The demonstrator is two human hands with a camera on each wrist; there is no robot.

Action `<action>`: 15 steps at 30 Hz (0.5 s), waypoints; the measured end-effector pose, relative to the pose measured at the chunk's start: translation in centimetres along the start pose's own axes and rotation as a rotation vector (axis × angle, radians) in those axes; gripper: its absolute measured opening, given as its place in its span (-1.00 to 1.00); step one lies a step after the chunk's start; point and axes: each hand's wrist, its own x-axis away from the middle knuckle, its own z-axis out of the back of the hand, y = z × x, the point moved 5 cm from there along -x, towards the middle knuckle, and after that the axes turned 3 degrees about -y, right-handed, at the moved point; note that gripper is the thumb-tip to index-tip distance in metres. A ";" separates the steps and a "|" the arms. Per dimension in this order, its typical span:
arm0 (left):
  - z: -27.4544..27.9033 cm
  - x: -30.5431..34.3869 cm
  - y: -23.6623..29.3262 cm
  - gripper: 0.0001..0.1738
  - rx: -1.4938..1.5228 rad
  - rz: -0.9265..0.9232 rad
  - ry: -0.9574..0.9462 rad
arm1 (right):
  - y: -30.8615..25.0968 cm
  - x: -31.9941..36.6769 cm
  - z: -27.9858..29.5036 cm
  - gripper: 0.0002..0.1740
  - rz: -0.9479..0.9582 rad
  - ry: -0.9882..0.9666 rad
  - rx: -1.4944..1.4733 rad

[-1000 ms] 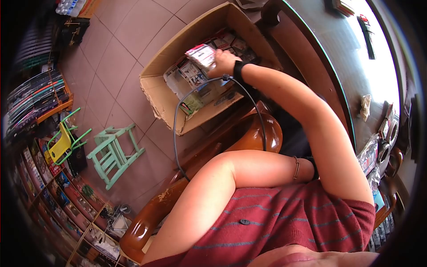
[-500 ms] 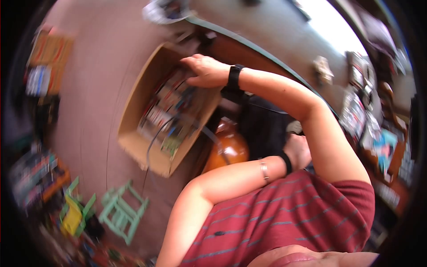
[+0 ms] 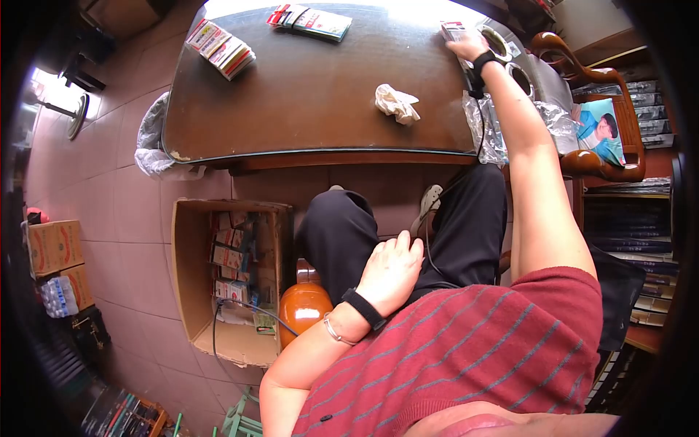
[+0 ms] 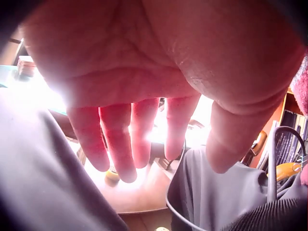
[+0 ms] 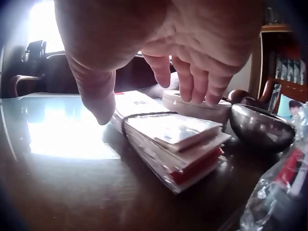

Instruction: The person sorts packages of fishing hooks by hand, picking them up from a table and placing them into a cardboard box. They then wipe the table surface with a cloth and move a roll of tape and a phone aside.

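My right hand (image 3: 468, 46) reaches over the far right of the dark table (image 3: 320, 95). In the right wrist view its thumb and fingers are spread above a banded bundle of flat cards or packets (image 5: 168, 130), the thumb close to the left edge. A dark band circles the bundle, which lies on the tabletop. My left hand (image 3: 393, 269) is over my lap, fingers extended and holding nothing; its palm (image 4: 120, 62) fills the upper left wrist view above the dark trousers.
Two more bundles, one left (image 3: 220, 49) and one at the back (image 3: 309, 22), lie on the table with a crumpled white wad (image 3: 397, 104). Metal bowl (image 5: 262, 127) and clear plastic (image 3: 484, 131) are at right. A cardboard box (image 3: 191, 277) of packets stands on the floor; a cable (image 3: 251, 304) crosses it.
My right hand has left the cardboard box, where it was on a packet, and moved to the table's far right. My left hand has come over the lap. The head view has turned toward the table.
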 end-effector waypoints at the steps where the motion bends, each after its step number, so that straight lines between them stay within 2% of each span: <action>1: -0.1 -0.1 -0.1 -0.54 -0.005 0.006 -0.003 | 4.1 -0.6 -2.4 -0.32 -0.035 0.276 -0.195; 2: -0.4 -0.1 -0.2 -0.54 -0.009 0.013 -0.010 | 7.3 -1.9 -5.3 -0.24 -0.083 0.107 -0.255; 3: -0.5 -0.3 -0.5 -0.53 -0.012 0.024 -0.014 | 9.7 -3.1 -7.6 -0.15 -0.120 -0.109 -0.153; 5: -1.0 -0.4 -1.0 -0.54 -0.025 0.056 -0.032 | 11.9 -4.2 -11.7 -0.14 -0.190 0.076 -0.076; 7: -1.4 -0.3 -1.3 -0.59 -0.045 0.035 0.006 | 9.9 -3.5 -11.4 -0.05 -0.166 -0.123 0.004; 8: -1.2 -0.4 -1.2 -0.65 -0.028 0.027 0.033 | 8.3 -1.4 -9.2 -0.10 -0.238 -0.188 -0.112; 10: -1.1 -0.3 -1.2 -0.77 -0.021 0.025 0.075 | 5.8 -1.8 -9.8 -0.22 -0.025 -0.133 -0.078; 11: -1.4 -0.2 -1.4 -0.81 -0.034 0.033 0.088 | 4.3 -1.0 -8.8 -0.32 -0.119 -0.197 -0.192; 12: -1.3 -0.1 -1.3 -0.83 -0.033 0.035 0.109 | 2.1 -0.6 -8.5 -0.43 -0.107 -0.314 -0.358; 13: -1.2 0.1 -1.2 -0.85 -0.031 0.036 0.130 | -1.5 1.6 -6.5 -0.39 -0.004 -0.237 -0.582; 14: -1.6 0.2 -1.3 -0.84 -0.030 0.037 0.152 | -1.5 -1.3 -9.3 -0.43 0.055 -0.316 -0.763; 15: -2.0 0.3 -1.2 -0.84 -0.029 0.031 0.174 | -5.2 0.6 -6.9 -0.48 0.097 -0.335 -0.778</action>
